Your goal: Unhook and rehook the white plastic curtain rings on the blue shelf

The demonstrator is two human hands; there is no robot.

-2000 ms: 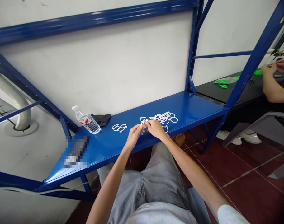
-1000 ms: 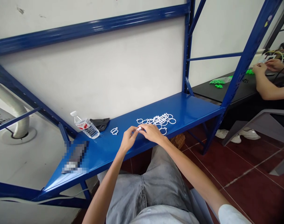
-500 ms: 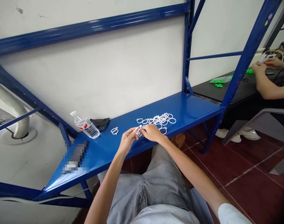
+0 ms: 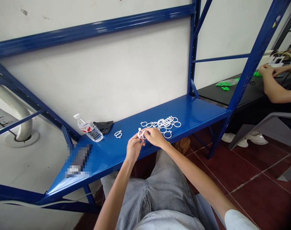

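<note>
A: Surface and room?
B: One blue bench (image 4: 112, 151), glossy, running beneath the hands and out to either side. White wall (image 4: 107, 80) beyond them, crossed by a blue beam (image 4: 95, 31). Floor (image 4: 255, 198): dark red tile, lower right of the hands.
A: Other stock, left of the hands?
B: One clear bottle (image 4: 93, 130), white cap, red-and-white label. One black packet (image 4: 104, 126), just beside it. One dark item (image 4: 80, 157), nearer the person, blurred into squares — kind cannot be told.
A: Far right?
B: One black table (image 4: 216, 95), green pieces (image 4: 225, 88) on it; a co-worker's arm (image 4: 277, 92) alongside.
A: Main article?
B: White loops (image 4: 139, 134), slim, rounded, a small knob visible. Held between both hands over the bench. Left hand (image 4: 133, 149) pinches them between thumb and fingers; right hand (image 4: 155, 137) grips the other side, fingers narrow. Joined or separate — cannot tell.
A: Remainder?
B: One overlapping heap of rings (image 4: 166, 122), just beyond and right of the hands; one small ring group (image 4: 118, 134), left of them.
</note>
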